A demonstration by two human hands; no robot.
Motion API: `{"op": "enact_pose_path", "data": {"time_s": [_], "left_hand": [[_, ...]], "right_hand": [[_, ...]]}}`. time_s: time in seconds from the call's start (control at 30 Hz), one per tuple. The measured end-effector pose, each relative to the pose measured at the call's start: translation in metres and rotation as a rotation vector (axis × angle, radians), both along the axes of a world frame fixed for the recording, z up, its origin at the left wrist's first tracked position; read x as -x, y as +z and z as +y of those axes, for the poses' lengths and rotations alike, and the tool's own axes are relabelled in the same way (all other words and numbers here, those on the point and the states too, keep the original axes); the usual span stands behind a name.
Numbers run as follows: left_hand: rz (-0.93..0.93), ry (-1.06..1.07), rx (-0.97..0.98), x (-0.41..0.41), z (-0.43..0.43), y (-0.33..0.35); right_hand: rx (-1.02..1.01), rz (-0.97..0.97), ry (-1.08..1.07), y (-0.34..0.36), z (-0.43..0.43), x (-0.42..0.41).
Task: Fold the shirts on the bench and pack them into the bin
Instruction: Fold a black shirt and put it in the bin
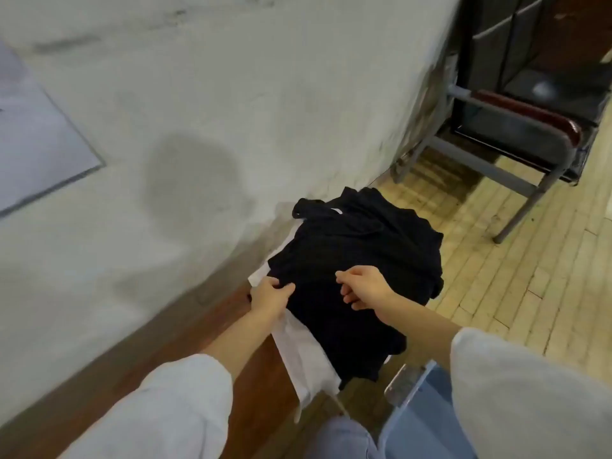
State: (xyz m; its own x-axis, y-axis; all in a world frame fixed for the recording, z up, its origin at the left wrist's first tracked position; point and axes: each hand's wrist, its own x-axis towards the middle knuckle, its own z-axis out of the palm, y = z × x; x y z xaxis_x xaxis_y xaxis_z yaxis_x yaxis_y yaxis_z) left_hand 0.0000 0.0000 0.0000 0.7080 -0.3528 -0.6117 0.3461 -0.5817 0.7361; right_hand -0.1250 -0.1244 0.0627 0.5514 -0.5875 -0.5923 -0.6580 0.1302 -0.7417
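The black shirt (pixel 357 246) is lying crumpled on the bench (pixel 258 376), overlapping a white shirt (pixel 298 346) beneath it. The left hand (pixel 270 298) is gripping its near-left edge, and the right hand (pixel 364 288) is pinching fabric near the middle. Recommended: take up the black layer only, leaving the white shirt lying, then spread it flat for folding. No bin is showing.

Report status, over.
Left grip clutching crumpled black fabric shirt, unfolded. Right grip on it too, hold unclear. White fabric shirt underneath, on brown wooden bench.
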Motion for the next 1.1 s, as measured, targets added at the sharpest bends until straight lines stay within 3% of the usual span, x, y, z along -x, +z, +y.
{"op": "enact_pose_path", "data": {"time_s": [0.17, 0.3, 0.4, 0.5, 0.53, 0.67, 0.7, 0.73, 0.77, 0.87, 1.1], "left_hand": [[-0.021, 0.221, 0.103, 0.013, -0.001, -0.028], [-0.194, 0.346, 0.195, 0.025, 0.014, -0.003], [-0.017, 0.498, 0.368, 0.036, 0.026, 0.019], [0.340, 0.635, 0.646, 0.054, 0.029, 0.049], [0.444, 0.668, 0.655, 0.057, 0.028, 0.056], [0.537, 0.670, 0.558, 0.067, 0.029, 0.076], [0.507, 0.613, 0.474, 0.067, 0.027, 0.072], [0.635, 0.486, 0.443, 0.071, 0.025, 0.073], [0.527, 0.330, 0.359, 0.071, 0.025, 0.075], [0.650, 0.313, 0.399, 0.066, 0.022, 0.074], [0.346, 0.295, 0.519, 0.055, 0.048, 0.078]], "right_hand": [[0.170, -0.097, 0.031, -0.049, 0.016, -0.013], [0.201, -0.214, 0.036, -0.052, 0.040, 0.000], [0.171, -0.237, 0.046, -0.044, 0.056, 0.023], [0.227, -0.222, 0.144, -0.032, 0.057, 0.043], [0.279, -0.216, 0.180, -0.028, 0.054, 0.047], [0.552, -0.181, 0.385, -0.023, 0.051, 0.053], [0.611, -0.160, 0.431, -0.025, 0.053, 0.052], [0.669, -0.144, 0.462, -0.027, 0.057, 0.051], [0.720, -0.142, 0.480, -0.028, 0.058, 0.049], [0.746, -0.190, 0.497, -0.027, 0.060, 0.042], [0.696, -0.157, 0.543, 0.001, 0.096, 0.022]]}}
